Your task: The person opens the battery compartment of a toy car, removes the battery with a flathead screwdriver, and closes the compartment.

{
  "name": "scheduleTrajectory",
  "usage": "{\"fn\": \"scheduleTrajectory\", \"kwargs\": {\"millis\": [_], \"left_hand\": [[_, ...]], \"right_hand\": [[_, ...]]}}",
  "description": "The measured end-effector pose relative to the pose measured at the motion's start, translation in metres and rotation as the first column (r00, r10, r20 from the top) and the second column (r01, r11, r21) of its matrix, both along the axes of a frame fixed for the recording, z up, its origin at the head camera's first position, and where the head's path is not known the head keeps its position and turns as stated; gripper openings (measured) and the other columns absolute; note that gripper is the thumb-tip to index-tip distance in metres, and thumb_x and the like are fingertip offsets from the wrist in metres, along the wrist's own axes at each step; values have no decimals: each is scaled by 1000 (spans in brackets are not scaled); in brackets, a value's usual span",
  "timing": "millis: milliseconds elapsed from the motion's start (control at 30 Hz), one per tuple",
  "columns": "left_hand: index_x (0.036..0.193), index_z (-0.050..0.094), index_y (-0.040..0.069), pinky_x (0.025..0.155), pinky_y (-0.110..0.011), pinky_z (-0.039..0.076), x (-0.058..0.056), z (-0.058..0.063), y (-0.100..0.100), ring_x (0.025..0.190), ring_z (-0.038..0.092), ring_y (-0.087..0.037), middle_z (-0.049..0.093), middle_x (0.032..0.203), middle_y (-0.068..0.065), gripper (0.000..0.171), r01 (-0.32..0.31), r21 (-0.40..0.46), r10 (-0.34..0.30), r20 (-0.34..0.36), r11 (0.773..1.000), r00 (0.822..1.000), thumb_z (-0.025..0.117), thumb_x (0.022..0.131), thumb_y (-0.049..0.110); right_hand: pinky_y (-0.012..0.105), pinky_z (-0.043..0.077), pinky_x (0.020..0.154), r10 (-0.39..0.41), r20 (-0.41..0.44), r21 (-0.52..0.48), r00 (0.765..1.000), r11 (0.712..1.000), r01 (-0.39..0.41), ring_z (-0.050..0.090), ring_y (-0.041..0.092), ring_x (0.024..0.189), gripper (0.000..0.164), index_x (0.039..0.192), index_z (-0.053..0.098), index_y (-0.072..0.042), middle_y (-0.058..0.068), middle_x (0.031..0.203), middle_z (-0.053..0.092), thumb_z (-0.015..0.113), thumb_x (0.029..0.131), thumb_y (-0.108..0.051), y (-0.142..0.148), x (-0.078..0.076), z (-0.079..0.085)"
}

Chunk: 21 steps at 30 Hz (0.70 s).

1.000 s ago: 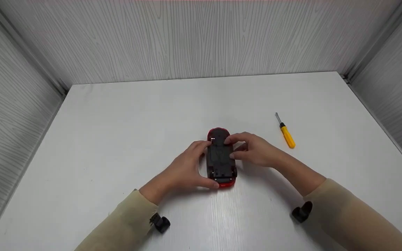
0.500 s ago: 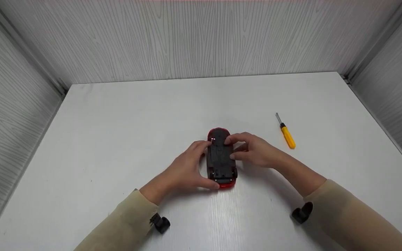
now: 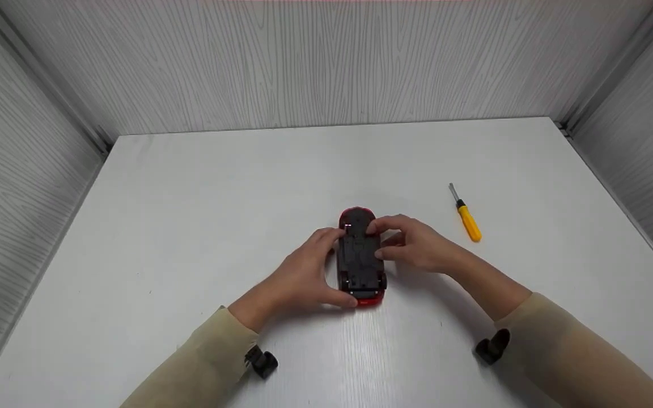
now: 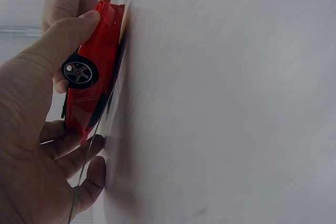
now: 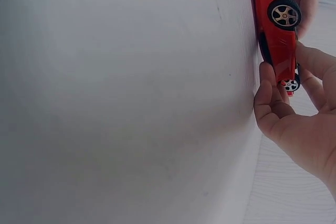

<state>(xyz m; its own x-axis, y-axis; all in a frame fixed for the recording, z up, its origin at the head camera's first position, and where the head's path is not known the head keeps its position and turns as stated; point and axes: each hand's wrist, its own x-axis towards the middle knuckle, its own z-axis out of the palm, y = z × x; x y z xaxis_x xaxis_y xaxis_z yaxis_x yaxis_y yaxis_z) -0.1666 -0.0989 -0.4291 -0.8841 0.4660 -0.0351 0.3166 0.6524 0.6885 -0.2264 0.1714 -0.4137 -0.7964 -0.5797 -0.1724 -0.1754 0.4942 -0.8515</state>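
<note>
A red toy car (image 3: pixel 360 258) lies upside down on the white table, its black underside facing up. My left hand (image 3: pixel 304 275) holds it from the left, with the thumb at the near end and the fingers along the far left side. In the left wrist view, that thumb rests on the red body of the car (image 4: pixel 100 40) beside a wheel (image 4: pixel 80 72). My right hand (image 3: pixel 417 243) grips the right side, thumb and fingers apart. In the right wrist view, its fingers (image 5: pixel 270 98) curl by a wheel (image 5: pixel 290 82). A small shiny spot shows near the far left wheel position.
A yellow-handled screwdriver (image 3: pixel 468 221) lies to the right of the car, its metal tip pointing away. Wood-grain panels (image 3: pixel 326 62) stand behind the table and along both sides. Both sleeves carry small black wrist devices (image 3: pixel 492 347).
Hardly anything differs. The whole scene sits a few pixels farther right in the head view; both hands keep the same hold on the toy car.
</note>
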Motion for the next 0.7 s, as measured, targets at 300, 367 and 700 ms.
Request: {"fn": "scheduleTrajectory", "kwargs": {"millis": [300, 367, 700], "left_hand": [[165, 32, 18, 119, -41, 37, 0, -1, -1, 144, 44, -17, 34, 166, 2, 120, -2, -5, 2, 7, 1000, 1000, 97, 69, 53], [165, 32, 18, 119, -41, 37, 0, -1, 0, 145, 44, -17, 34, 166, 2, 120, -2, -7, 2, 5, 1000, 1000, 96, 70, 53], [165, 33, 18, 119, -41, 37, 0, -3, 0, 144, 44, -18, 35, 165, 1, 120, -4, -2, 4, 0, 1000, 1000, 96, 70, 54]], "right_hand": [[51, 50, 107, -11, 11, 10, 1000, 1000, 11, 66, 35, 123, 40, 137, 65, -20, 10, 152, 50, 74, 99, -10, 0, 1, 0], [51, 50, 106, -9, 7, 13, 1000, 1000, 9, 67, 35, 122, 40, 138, 65, -21, 10, 152, 49, 74, 100, -11, 0, 1, -1], [49, 54, 102, 3, -22, 13, 1000, 1000, -3, 68, 35, 122, 52, 150, 61, -19, 14, 153, 50, 75, 100, -12, 4, 2, -1]]}}
